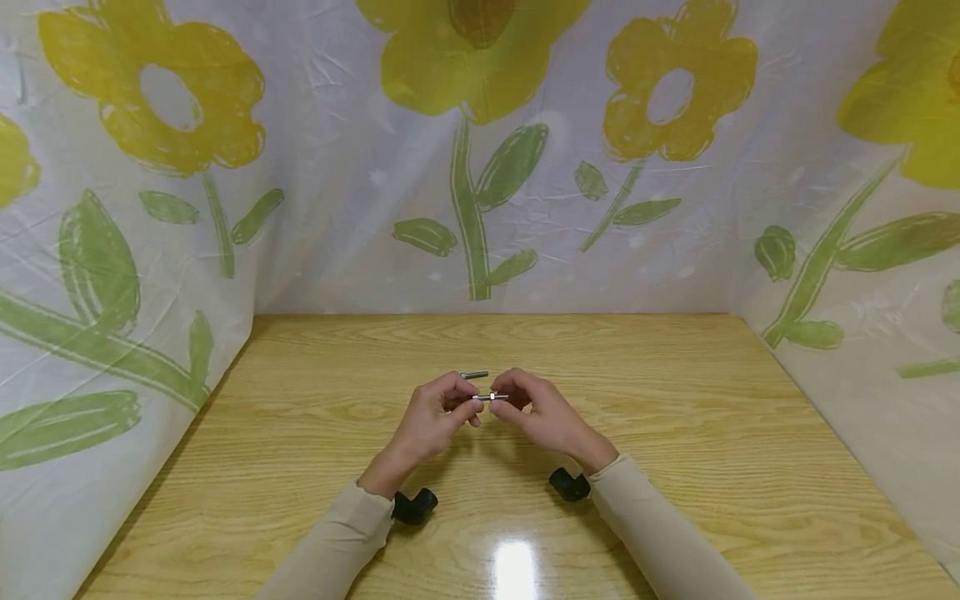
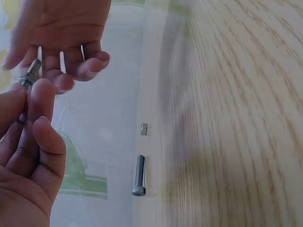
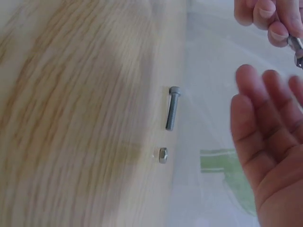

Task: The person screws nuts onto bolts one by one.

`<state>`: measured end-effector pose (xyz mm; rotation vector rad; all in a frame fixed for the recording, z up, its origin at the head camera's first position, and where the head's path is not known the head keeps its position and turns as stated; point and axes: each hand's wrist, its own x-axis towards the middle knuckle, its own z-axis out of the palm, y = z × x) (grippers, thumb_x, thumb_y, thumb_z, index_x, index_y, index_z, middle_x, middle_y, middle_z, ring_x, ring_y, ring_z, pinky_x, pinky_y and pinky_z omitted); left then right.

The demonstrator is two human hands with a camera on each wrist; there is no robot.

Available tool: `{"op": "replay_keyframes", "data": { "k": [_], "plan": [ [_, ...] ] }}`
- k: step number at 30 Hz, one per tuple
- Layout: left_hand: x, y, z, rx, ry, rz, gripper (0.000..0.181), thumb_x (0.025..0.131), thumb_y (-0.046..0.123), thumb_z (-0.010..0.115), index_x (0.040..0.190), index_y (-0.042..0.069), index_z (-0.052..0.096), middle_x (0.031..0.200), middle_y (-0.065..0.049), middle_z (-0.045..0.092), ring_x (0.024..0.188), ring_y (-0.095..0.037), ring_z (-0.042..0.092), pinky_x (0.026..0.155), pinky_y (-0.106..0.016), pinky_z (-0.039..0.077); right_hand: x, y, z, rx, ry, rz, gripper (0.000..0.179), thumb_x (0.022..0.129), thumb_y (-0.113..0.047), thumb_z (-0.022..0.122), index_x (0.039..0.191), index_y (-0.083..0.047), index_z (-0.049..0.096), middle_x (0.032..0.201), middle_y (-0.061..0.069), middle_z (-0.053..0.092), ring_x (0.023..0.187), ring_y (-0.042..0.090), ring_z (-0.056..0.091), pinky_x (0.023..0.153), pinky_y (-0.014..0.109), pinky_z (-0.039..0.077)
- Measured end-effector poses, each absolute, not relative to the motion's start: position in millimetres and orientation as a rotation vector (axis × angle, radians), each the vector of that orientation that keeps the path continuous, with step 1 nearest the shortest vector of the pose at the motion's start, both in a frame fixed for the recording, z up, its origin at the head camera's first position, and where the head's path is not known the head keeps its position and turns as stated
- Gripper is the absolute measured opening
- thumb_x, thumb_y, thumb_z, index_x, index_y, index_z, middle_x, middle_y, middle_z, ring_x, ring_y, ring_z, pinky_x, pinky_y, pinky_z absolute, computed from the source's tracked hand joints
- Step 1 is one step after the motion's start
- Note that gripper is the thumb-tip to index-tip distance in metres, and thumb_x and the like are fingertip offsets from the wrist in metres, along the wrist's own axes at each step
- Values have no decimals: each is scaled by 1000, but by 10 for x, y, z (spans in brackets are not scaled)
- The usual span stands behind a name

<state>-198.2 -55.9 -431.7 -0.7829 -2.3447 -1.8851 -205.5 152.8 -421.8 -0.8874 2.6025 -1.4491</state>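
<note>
My left hand pinches a metal bolt between thumb and fingers, held crosswise above the table. A hex nut sits on the bolt's threaded shaft, part way along. My right hand is at the threaded end, its thumb and index finger on either side. In the right wrist view its fingers are extended and apart from the bolt. Behind the hands, a second socket-head bolt lies on the table. Beside that bolt is a loose nut, which the right hand hides in the head view.
The wooden table carries everything. A white cloth printed with yellow flowers hangs at the back and both sides. A black curved piece shows beside the left wrist, and another black piece beside the right one.
</note>
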Motion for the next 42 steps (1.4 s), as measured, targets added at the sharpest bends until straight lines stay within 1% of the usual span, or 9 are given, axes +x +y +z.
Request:
{"op": "replay_keyframes", "data": {
  "k": [4,6,11,18,21,25,32,39,42],
  "plan": [
    [-2002,-574,-4355,-813,-2319,-1892,7,91,6,65,97,6,62,86,-14,70,69,-37,65,58,-42,53,-2083,1541,-4251,-973,2585,-1477,18,94,-23,63,110,-19,56,99,-5,61,82,13,59,73,36,49],
    [-2002,-577,-4359,-828,-2322,-1882,7,91,9,65,97,8,62,86,-9,70,69,-36,66,56,-38,52,-2097,1546,-4265,-1017,2588,-1460,7,98,-25,58,103,-20,59,95,-3,61,80,15,59,71,33,49],
    [-2004,-571,-4359,-842,-2328,-1868,6,91,9,65,97,9,63,87,-4,71,68,-32,67,54,-35,51,-2110,1551,-4279,-1000,2607,-1411,24,102,-32,45,90,-19,61,87,6,60,77,22,60,67,32,49],
    [-2003,-565,-4351,-806,-2326,-1895,6,91,6,65,96,8,63,85,-10,70,69,-36,66,58,-43,53,-2093,1549,-4267,-980,2597,-1464,19,95,-26,62,110,-16,57,99,-6,60,81,14,59,71,37,50],
    [-1992,-558,-4334,-786,-2352,-1882,7,90,6,65,97,7,63,85,-7,70,69,-35,66,53,-34,50,-2102,1545,-4274,-1017,2594,-1454,9,98,-26,56,101,-18,60,94,-2,61,79,18,60,69,35,50],
    [-1952,-543,-4264,-785,-2374,-1871,7,91,1,63,98,2,62,87,-10,70,69,-32,66,53,-28,47,-2106,1541,-4281,-983,2598,-1422,24,102,-31,46,89,-17,61,89,6,60,79,22,62,68,34,50],
    [-1825,-542,-4039,-820,-2360,-1877,6,90,-6,61,96,-5,60,85,-16,69,68,-31,66,57,-29,52,-2070,1531,-4242,-895,2587,-1450,17,95,-20,62,110,-13,58,99,-5,61,84,14,59,74,40,48],
    [-1813,-535,-4025,-823,-2366,-1851,6,90,-4,62,96,-4,61,87,-13,70,67,-26,66,54,-30,49,-1927,1481,-3984,-951,2581,-1414,19,102,-12,47,88,-10,60,88,14,60,80,29,61,69,39,49],
    [-1822,-536,-4048,-823,-2357,-1867,6,90,-4,62,96,-3,61,86,-14,70,68,-35,65,55,-28,50,-1879,1478,-3910,-911,2575,-1424,11,100,-14,51,96,-8,60,93,12,61,83,27,61,72,40,49]
  ]
}}
